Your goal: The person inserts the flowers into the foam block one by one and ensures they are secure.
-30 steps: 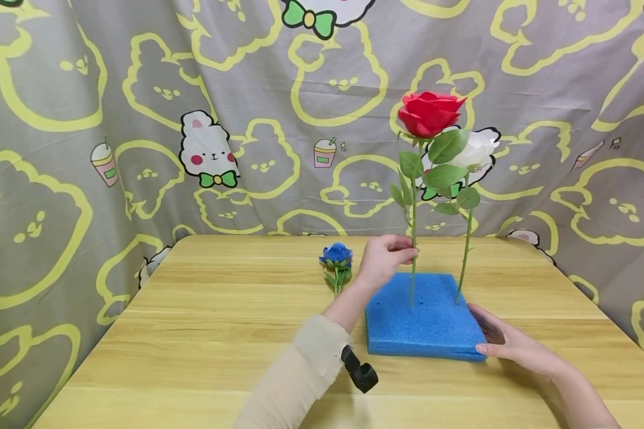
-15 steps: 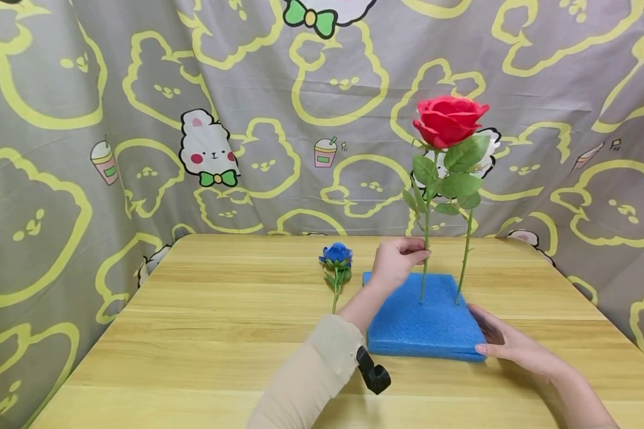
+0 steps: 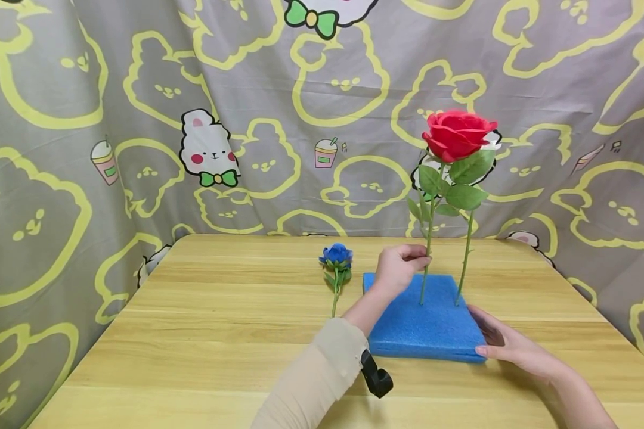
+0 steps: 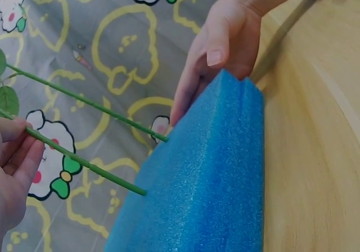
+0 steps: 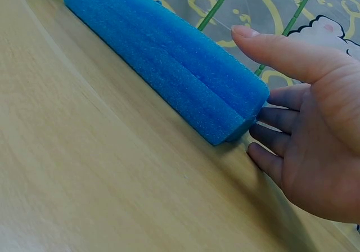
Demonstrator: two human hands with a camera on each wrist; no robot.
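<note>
Blue foam (image 3: 434, 326), tabletop (image 3: 220, 339) beyond each edge

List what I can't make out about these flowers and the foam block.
Head view: most of the bloom of the white, green-stemmed flower, behind the red, green-leaved rose.
Head view: the stem end of the blue, green-stemmed flower, behind the beige sleeve.
Left wrist view: the rose's bloom, cut off by the left edge.
All views: how deep both upright stems go, hidden by the blue foam block.
</note>
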